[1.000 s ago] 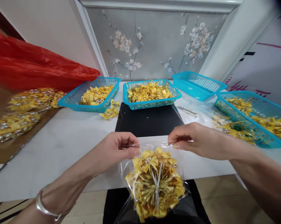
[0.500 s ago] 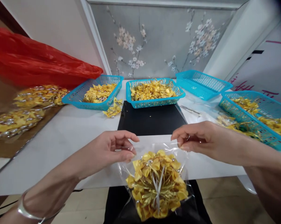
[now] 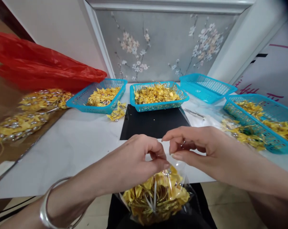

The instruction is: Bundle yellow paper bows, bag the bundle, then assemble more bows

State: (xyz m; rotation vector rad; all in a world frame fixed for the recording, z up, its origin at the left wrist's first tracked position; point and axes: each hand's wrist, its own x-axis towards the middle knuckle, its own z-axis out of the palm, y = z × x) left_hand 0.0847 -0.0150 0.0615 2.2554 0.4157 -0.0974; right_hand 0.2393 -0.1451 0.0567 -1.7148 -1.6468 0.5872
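A clear plastic bag [image 3: 182, 173] hangs over my lap at the table's front edge. Inside it sits a bundle of yellow ribbon flowers [image 3: 155, 197], gathered with a white tie. My left hand [image 3: 144, 159] pinches the top of the bag between thumb and fingers, and covers part of the bundle. Close beside it, my right hand [image 3: 191, 146] has thumb and fingertips curled at the bag's upper edge, closed on the thin film. A silver bangle [image 3: 45, 206] circles my left wrist.
Blue baskets [image 3: 158, 108] of yellow flowers line the table's back, around a black mat [image 3: 153, 124]. Tweezers [image 3: 194, 114] lie right of the mat. Bagged flowers with pearly beads [image 3: 22, 125] rest at left on cardboard, below a red plastic bag [image 3: 48, 66]. Another blue basket [image 3: 261, 124] stands at right.
My left hand has moved right and my right hand slightly left, so they now almost meet. The bag's mouth is drawn together and the bundle sits partly behind my left hand.
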